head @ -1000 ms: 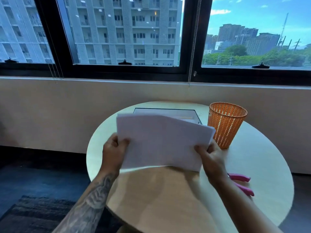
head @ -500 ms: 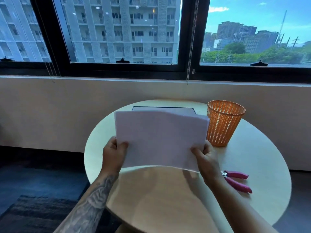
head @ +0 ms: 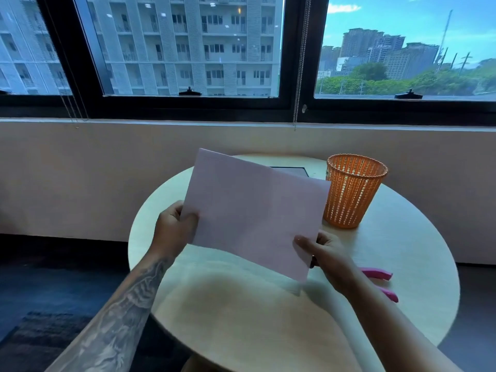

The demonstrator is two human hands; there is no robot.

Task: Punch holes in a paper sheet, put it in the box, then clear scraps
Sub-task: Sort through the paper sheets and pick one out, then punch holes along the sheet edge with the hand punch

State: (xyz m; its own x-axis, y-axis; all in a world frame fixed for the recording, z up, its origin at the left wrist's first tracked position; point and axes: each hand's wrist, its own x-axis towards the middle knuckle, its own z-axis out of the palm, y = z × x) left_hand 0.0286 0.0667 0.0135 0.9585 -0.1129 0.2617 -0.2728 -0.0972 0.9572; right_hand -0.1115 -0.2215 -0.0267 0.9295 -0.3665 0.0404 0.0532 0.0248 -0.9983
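Between my left hand (head: 175,228) and right hand (head: 326,260), each pinching a lower corner, I hold the paper sheet (head: 255,213) tilted above the counter (head: 402,237), so the pink punch (head: 375,273) just beyond my right hand is an easy reach.

Pale lilac-white plain paper sheet (head: 255,210), unmarked. Orange plastic mesh basket (head: 351,191), perforated in a regular lattice. Pink-handled metal punch pliers (head: 378,275). Pale beige round wooden bench (head: 402,237), faint grain. My left forearm (head: 120,312): grey-black tattoo patterning. Black window frame (head: 295,108).
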